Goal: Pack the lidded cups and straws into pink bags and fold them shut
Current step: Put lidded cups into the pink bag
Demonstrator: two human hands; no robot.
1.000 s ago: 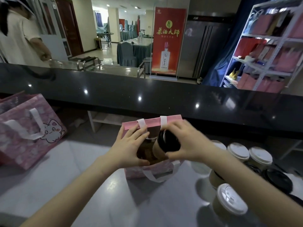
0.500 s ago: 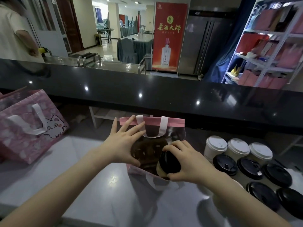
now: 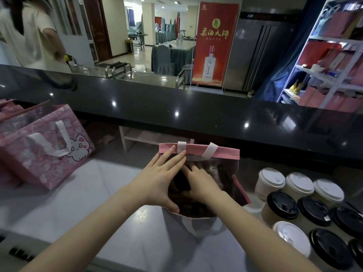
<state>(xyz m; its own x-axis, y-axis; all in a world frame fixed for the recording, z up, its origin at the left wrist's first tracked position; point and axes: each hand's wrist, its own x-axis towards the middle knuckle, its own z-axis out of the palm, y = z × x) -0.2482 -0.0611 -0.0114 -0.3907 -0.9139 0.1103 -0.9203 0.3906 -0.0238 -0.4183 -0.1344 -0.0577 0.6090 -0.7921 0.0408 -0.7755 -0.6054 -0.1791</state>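
Pink bag point(image 3: 198, 152), open at the top, stands on the pale tabletop point(image 3: 82, 197) in the centre of the view, its far rim and two white handle straps upright. The person's left hand point(image 3: 159, 179) lies flat against the bag's left edge with fingers spread wide, thumb hooked over the near rim, probably to keep the mouth open and the bag steady. The right hand point(image 3: 200, 185) reaches down inside the bag, fingers curled around a dark shape that seems to be a black-lidded cup point(image 3: 181, 182); the bag's dim interior hides how firmly it is held. It looks like the cup is being seated on the bag's floor so it stands upright.

To the right, near the bag, a cluster of lidded cups point(image 3: 306, 205) waits on the tabletop, some with white lids, some with black. No straws can be made out. On the far left a second pink bag with a cartoon cat point(image 3: 45, 146) stands well apart. A black counter point(image 3: 176, 114) runs across behind everything.
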